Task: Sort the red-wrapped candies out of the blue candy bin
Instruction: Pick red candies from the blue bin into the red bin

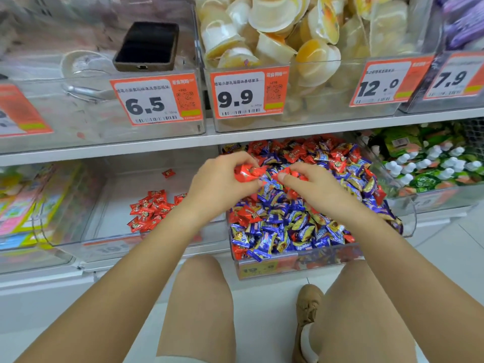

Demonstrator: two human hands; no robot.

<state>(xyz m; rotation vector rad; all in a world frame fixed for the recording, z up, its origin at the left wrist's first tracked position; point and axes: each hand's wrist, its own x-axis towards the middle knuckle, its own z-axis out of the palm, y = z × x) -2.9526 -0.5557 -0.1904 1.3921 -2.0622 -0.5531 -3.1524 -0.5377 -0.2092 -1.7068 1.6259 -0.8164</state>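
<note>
A clear bin (pixel 301 260) on the lower shelf is heaped with blue-wrapped candies (pixel 282 226), and red-wrapped ones are mixed among them, mostly at the back. My left hand (pixel 220 179) holds several red candies (pixel 246 172) bunched in its curled fingers above the heap. My right hand (pixel 311 183) is just to its right, pinching a red candy (pixel 286 172) at the top of the pile. In the clear bin (pixel 110 242) to the left lies a small pile of red candies (pixel 150 210), with one stray red candy (pixel 168 173) further back.
Above, a shelf carries bins of jelly cups (pixel 288 38) and a near-empty bin with a dark phone (pixel 148 45) lying on it. Orange price tags (pixel 248 93) hang along the front. Green packets (pixel 432 163) fill the bin to the right. My knees and a brown shoe (pixel 307 305) are below.
</note>
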